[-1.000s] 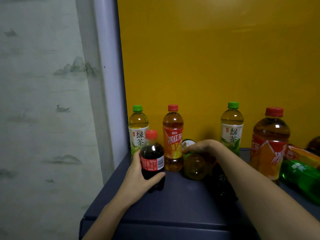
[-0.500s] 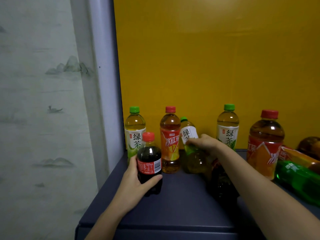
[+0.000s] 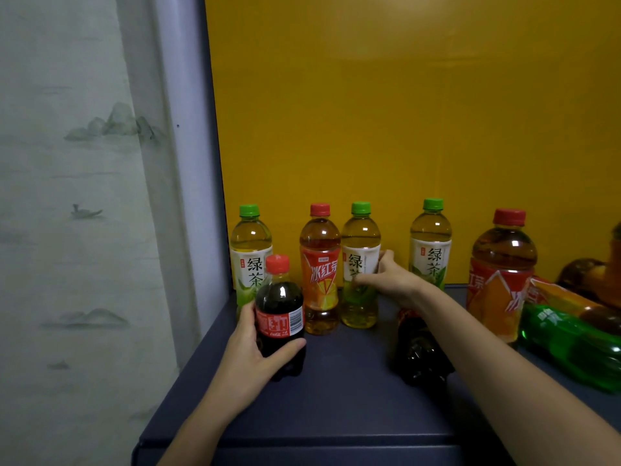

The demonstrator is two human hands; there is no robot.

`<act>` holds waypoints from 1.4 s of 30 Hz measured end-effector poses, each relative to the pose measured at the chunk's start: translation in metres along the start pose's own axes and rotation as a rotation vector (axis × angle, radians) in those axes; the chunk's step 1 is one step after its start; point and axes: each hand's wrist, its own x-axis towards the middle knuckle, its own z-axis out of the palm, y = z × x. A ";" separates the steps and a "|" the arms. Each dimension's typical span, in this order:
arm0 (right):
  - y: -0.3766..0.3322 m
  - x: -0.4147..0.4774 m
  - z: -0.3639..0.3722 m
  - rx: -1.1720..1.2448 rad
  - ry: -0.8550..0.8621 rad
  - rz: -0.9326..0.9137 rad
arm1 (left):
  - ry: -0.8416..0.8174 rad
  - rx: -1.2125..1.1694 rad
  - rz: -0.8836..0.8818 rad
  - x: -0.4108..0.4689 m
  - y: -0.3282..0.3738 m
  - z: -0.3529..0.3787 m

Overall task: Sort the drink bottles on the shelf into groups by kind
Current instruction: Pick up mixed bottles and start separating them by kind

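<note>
Left hand (image 3: pixel 248 359) wraps small red-capped Coca-Cola plastic bottle (image 3: pixel 280 307) at front of dark blue shelf (image 3: pixel 336 398) | right hand (image 3: pixel 391 280) grips upright green-capped 绿茶 tea bottle (image 3: pixel 360 237), touching red-capped 冰红茶 bottle (image 3: pixel 319 264), back row

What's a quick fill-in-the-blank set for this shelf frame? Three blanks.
1. The left hand grips a small cola bottle with a ____ cap.
2. The right hand holds an upright tea bottle whose cap is ____.
3. The green soda bottle at the right lies on its ____ on the shelf.
Missing words: red; green; side.
</note>
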 end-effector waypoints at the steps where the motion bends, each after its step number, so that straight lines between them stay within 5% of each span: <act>1: 0.000 0.000 0.000 -0.007 -0.001 -0.011 | 0.007 0.009 0.004 0.000 0.000 0.000; 8: -0.009 -0.038 -0.008 -0.360 0.135 -0.139 | 0.128 0.055 0.007 -0.006 0.011 -0.001; 12: -0.007 -0.094 -0.027 -0.437 0.178 -0.358 | 0.447 0.112 0.365 -0.029 0.032 -0.007; 16: 0.012 -0.146 -0.058 -0.417 0.134 -0.475 | 0.340 0.182 0.525 -0.049 0.064 0.017; 21: 0.047 -0.187 -0.113 -0.325 0.080 -0.435 | 0.127 0.233 0.320 -0.043 0.082 0.082; 26: 0.073 -0.176 -0.180 -0.451 0.166 -0.361 | 0.133 0.390 0.136 -0.010 0.081 0.145; 33: 0.090 -0.130 -0.211 -0.664 0.218 -0.216 | -0.200 0.616 -0.392 0.043 0.093 0.176; 42: 0.093 -0.114 -0.197 -0.960 0.207 -0.003 | -0.388 0.397 -0.671 0.058 0.098 0.180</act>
